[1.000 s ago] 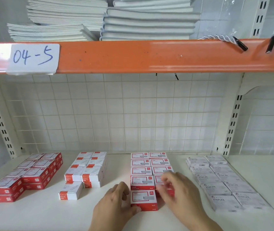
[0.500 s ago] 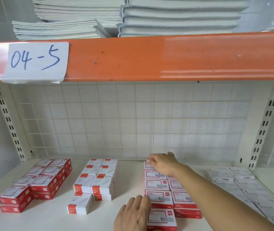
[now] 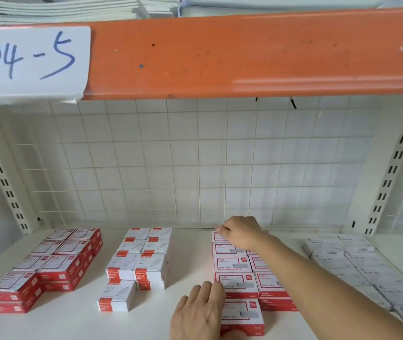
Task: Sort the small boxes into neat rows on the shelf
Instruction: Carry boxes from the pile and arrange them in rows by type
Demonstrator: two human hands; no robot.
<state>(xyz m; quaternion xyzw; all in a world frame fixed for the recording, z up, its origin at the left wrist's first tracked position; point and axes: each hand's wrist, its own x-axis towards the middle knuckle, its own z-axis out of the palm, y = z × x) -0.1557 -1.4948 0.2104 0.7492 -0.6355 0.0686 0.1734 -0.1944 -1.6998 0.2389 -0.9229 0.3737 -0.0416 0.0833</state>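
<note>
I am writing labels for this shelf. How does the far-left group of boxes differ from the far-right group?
The far-left boxes have red sides and red-framed white tops; the far-right boxes are pale grey all over, printed STAPLES. The left group is stacked in layers, while the right group looks lower and flatter. The arm of the right hand crosses part of the right group; nothing covers the left group. Both lie in two columns on the white shelf.

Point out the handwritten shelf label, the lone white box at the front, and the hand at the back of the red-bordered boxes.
Shelf label [image 3: 30, 62]: head view, middle of the paper.
Lone white box [image 3: 117, 294]: head view, its top face.
Right hand [image 3: 241, 231]: head view, back of the hand.
</note>
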